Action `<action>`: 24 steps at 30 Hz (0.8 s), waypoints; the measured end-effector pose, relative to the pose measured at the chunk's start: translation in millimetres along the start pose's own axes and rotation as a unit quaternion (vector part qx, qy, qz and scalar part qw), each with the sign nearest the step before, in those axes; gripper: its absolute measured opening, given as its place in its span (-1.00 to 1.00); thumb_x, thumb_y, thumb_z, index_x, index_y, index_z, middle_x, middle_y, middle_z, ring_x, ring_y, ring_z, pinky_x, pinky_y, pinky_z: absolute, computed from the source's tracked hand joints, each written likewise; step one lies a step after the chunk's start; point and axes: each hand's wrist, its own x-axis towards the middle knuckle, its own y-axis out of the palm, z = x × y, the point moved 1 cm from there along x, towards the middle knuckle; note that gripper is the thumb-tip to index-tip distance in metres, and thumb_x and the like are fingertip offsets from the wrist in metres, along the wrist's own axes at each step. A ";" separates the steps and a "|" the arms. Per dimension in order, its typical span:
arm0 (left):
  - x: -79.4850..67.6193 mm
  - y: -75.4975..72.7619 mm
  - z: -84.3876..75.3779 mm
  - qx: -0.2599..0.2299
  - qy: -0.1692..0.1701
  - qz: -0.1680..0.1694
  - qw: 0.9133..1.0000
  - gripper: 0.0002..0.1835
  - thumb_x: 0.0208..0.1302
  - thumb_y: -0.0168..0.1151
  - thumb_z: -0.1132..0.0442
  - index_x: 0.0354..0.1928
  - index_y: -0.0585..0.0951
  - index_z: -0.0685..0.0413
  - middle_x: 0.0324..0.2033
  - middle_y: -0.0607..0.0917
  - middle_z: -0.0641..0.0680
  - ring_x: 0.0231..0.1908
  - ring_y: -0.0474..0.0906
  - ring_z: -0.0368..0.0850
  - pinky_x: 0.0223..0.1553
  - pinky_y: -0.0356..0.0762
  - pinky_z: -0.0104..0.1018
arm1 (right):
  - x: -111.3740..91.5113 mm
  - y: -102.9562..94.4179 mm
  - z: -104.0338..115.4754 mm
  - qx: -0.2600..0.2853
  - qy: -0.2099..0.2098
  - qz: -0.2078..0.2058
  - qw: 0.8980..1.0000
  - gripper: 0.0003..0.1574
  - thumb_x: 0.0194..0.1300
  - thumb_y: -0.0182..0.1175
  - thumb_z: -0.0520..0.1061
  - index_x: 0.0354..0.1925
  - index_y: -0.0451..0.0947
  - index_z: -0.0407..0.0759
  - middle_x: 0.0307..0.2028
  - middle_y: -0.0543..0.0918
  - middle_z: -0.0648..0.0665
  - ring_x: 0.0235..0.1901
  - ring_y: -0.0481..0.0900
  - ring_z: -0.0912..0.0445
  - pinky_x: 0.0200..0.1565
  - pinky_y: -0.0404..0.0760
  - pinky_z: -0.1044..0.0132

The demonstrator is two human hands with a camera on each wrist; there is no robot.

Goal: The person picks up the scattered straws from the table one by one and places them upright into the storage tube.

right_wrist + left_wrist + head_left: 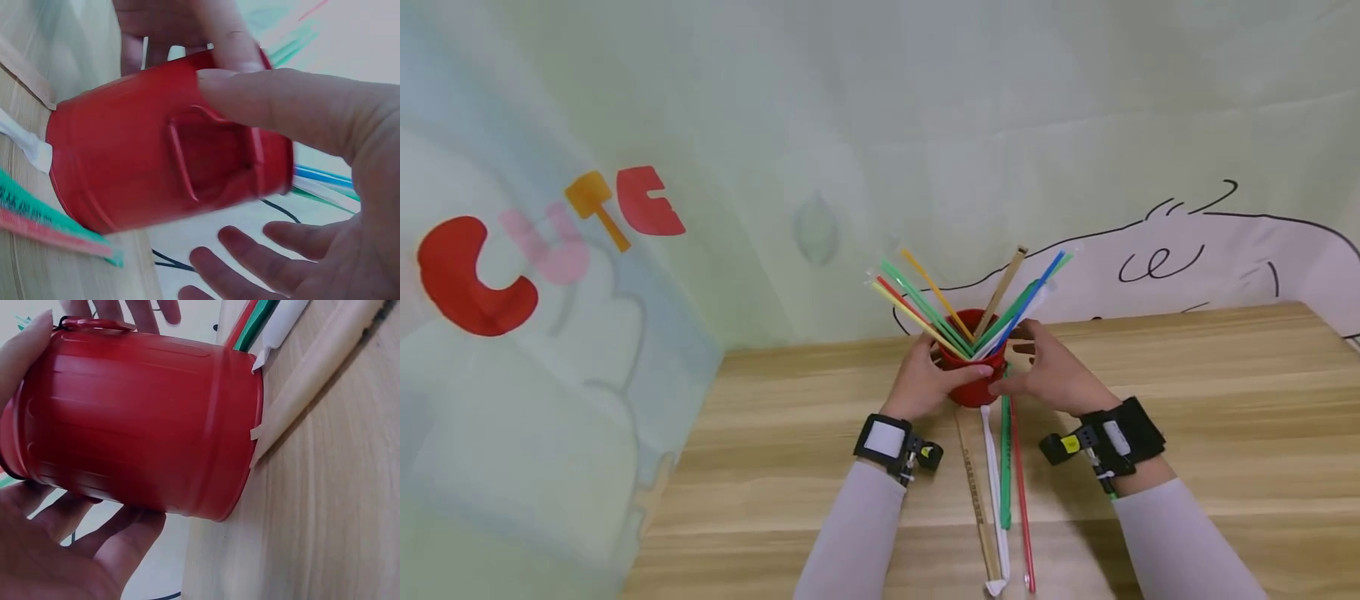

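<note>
A small red bucket (973,392) with a side handle holds several drinking straws, among them a yellow straw (920,322), a brown straw (1000,292) and a blue straw (1030,303), fanning out above its rim. My left hand (921,379) grips the bucket, thumb across the front and fingers bent around the far side. On the other side is my right hand (1056,375), its thumb over the bucket near the handle and its fingers spread apart from the wall. The bucket's base is close to the tabletop, right at the ends of the straws lying there.
In front of the bucket, a brown paper-wrapped straw (973,492), a white straw (997,492), a green straw (1006,467) and a red straw (1022,492) lie lengthwise on the wooden table (1225,433). A printed curtain (880,125) hangs behind the table.
</note>
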 end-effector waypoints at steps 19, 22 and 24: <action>3.5 -0.8 -3.4 -0.003 -0.014 0.005 1.000 -0.15 0.12 0.57 -0.15 0.42 0.38 -0.26 0.27 0.57 -0.10 0.27 0.51 -0.11 0.26 0.60 -0.05 | -48.4 0.9 -9.1 -0.111 0.044 0.045 0.992 0.05 0.28 0.44 -0.06 0.50 0.14 -0.42 0.28 0.53 -0.46 0.15 0.61 -0.27 0.11 0.71 -0.11; 1.1 -0.6 -2.7 -0.006 -0.015 0.005 1.000 -0.15 0.13 0.57 -0.15 0.42 0.38 -0.26 0.28 0.57 -0.10 0.28 0.51 -0.10 0.27 0.60 -0.04 | -49.0 13.0 -10.4 -0.143 0.048 0.036 0.988 0.00 0.21 0.46 -0.12 0.45 0.22 -0.44 0.17 0.60 -0.43 -0.03 0.64 -0.14 0.03 0.74 -0.04; -0.7 -0.6 -2.0 -0.010 -0.016 0.006 1.000 -0.15 0.13 0.57 -0.14 0.42 0.38 -0.28 0.28 0.56 -0.10 0.28 0.51 -0.09 0.27 0.60 -0.04 | -49.4 20.5 -11.6 -0.162 0.045 0.027 0.985 0.00 0.16 0.48 -0.14 0.42 0.25 -0.47 0.12 0.60 -0.41 -0.09 0.61 -0.08 -0.01 0.74 -0.02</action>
